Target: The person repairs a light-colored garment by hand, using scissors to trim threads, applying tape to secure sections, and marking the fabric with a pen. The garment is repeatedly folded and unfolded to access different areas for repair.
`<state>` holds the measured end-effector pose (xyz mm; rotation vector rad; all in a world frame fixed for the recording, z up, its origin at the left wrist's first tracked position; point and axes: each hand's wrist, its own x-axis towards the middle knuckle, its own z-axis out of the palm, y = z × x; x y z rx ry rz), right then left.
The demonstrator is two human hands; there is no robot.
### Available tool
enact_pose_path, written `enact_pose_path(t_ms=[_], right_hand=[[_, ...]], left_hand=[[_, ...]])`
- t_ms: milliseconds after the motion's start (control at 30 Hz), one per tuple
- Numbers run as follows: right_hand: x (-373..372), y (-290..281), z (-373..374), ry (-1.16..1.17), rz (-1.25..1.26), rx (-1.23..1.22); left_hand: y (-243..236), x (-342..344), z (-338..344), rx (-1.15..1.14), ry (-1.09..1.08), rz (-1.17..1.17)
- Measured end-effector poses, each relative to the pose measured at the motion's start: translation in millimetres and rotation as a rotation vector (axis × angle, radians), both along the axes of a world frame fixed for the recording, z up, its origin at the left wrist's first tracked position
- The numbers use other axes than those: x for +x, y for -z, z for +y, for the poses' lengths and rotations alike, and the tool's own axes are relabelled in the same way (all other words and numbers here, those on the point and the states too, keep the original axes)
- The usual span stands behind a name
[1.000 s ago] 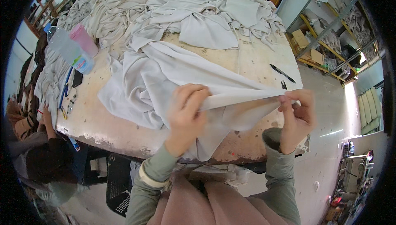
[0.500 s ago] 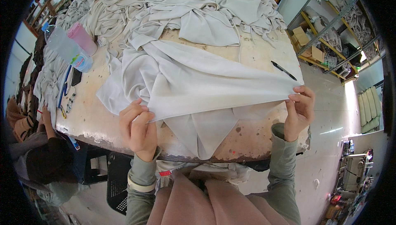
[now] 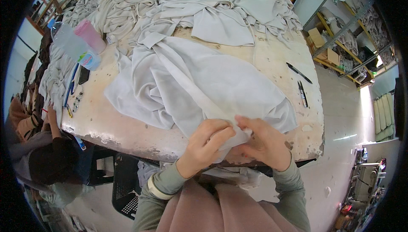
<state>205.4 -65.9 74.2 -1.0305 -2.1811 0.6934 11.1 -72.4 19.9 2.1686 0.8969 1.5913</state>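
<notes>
At six o'clock on a worn table, the left hand and right hand pinch a pale grey cloth. Only its near edge looks gathered; the rest spreads rumpled toward eleven. A crumpled heap lies at twelve.

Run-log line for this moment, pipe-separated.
left hand: pinching pale cloth | right hand: touching same cloth, grip unclear | table: black pen, clear bottle

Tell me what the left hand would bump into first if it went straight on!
Past the pale grey cloth in its grip, the left hand would probably meet the right hand first; depth is unclear.
</notes>
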Motion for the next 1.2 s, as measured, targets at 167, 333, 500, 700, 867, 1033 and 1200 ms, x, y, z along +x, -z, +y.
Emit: enact_pose_path(t_ms=[167,333,500,700,867,1033,1200], right_hand=[[12,-20,-10,0.036,-0.003,0.131],[30,-31,-17,0.109,0.286,0.341],[74,-23,-18,0.208,0.580,0.520],[126,-31,-24,0.175,0.981,0.559],[149,-32,-31,0.255,1.080,0.624],[185,-35,-37,0.289,1.099,0.625],[216,-17,-35,0.501,0.927,0.648]], left_hand=[[4,-9,32,0.247,0.135,0.224],[12,-23,70,0.275,-0.181,0.214],[18,-49,90,0.132,-0.039,0.314],[11,-59,110,-0.195,-0.089,0.373],[-1,-60,131,-0.449,-0.208,0.692],[-6,-62,152,-0.214,-0.143,0.758],[-27,-105,163,0.070,-0.551,0.534]])
